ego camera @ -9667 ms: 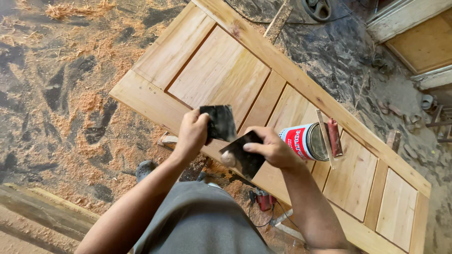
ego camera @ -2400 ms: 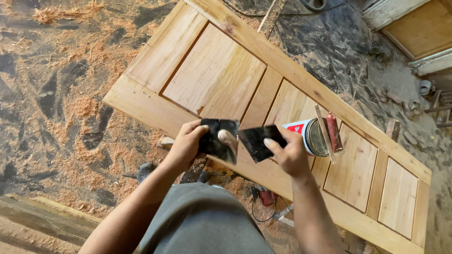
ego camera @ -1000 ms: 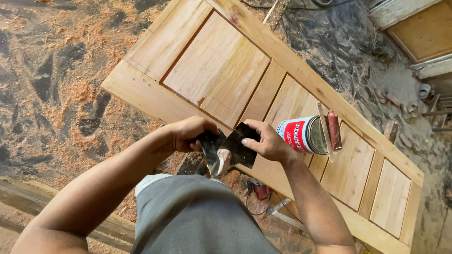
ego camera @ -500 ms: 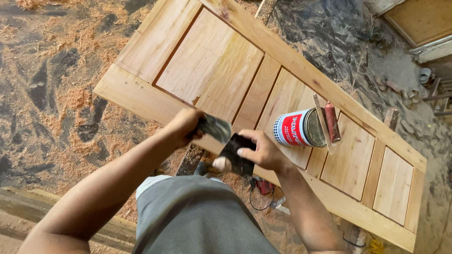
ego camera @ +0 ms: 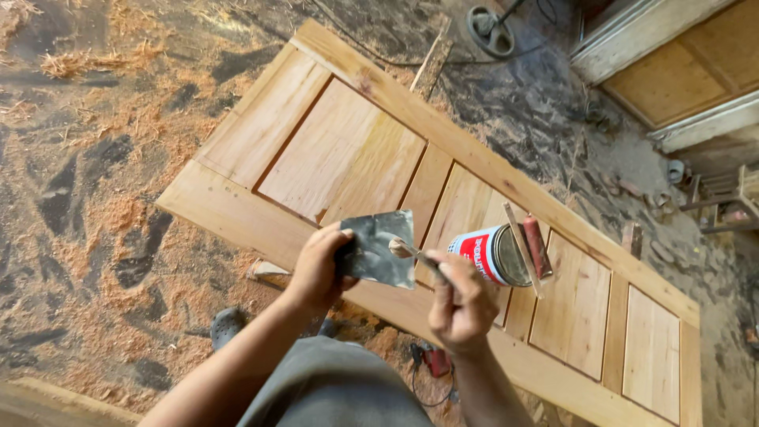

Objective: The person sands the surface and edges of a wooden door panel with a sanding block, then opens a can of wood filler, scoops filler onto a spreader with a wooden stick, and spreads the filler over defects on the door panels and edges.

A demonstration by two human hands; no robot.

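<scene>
Left hand [ego camera: 320, 265]: closed on the left edge of a dark flat scraper [ego camera: 379, 247], thumb on top, fingers beneath; scraper held level above the near rail of the door [ego camera: 340, 158].
Right hand [ego camera: 461, 304]: fist closed round the handle of a thin-bladed knife [ego camera: 413, 252]; blade edge-on to the camera, its tip touching the right part of the scraper, with a pale dab of filler there.
Door: panelled, bare light wood, lying flat and running diagonally from upper left to lower right; several recessed panels between rails.
Can [ego camera: 492, 255]: red and white, open, lying on its side on the door just right of the right hand; a wooden stick [ego camera: 522, 249] across its mouth; a red-handled tool [ego camera: 537, 246] just beside it.
Floor [ego camera: 95, 198]: sawdust and shavings, thick on the left; dark and gritty at upper right.
Other: cream-framed wood panels [ego camera: 672, 75] at top right; red power tool [ego camera: 433, 362] with cord under the door's near edge; shoe [ego camera: 228, 326] near the person's grey shorts [ego camera: 332, 391].
</scene>
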